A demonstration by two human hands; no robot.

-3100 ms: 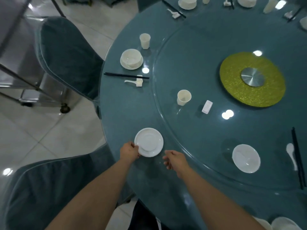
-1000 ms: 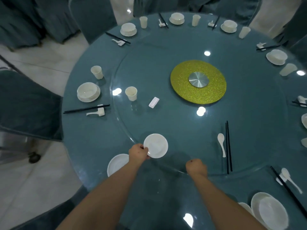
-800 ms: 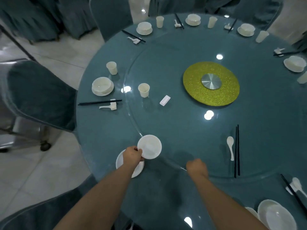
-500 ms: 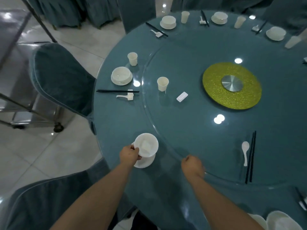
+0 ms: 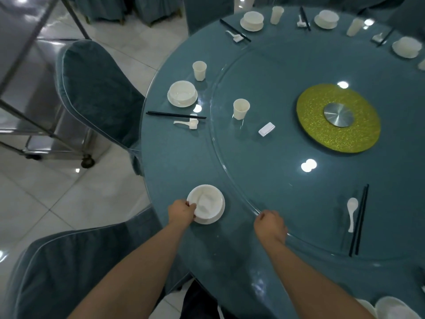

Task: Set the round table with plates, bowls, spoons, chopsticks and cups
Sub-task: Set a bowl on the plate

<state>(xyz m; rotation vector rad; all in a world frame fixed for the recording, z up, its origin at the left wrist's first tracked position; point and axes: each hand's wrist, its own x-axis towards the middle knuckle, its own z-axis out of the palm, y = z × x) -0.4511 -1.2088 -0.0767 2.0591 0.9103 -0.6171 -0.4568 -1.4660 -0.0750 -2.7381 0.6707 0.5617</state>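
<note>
- While the left hand (image 5: 181, 212) pinches its near rim, the white bowl (image 5: 205, 203) sits on the plate (image 5: 212, 220) at the round table (image 5: 241, 261)'s near edge.
- Fingers curled, the right hand (image 5: 270, 225) grips the glass turntable (image 5: 276, 157)'s edge.
- Spoon (image 5: 351, 212) and chopsticks (image 5: 359, 219) lie side by side on the turntable, well right.

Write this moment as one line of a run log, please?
step: bowl onto plate | left hand: grips bowl rim, bowl over plate | right hand: curled at turntable edge | spoon, chopsticks, cup: not yet here
</note>
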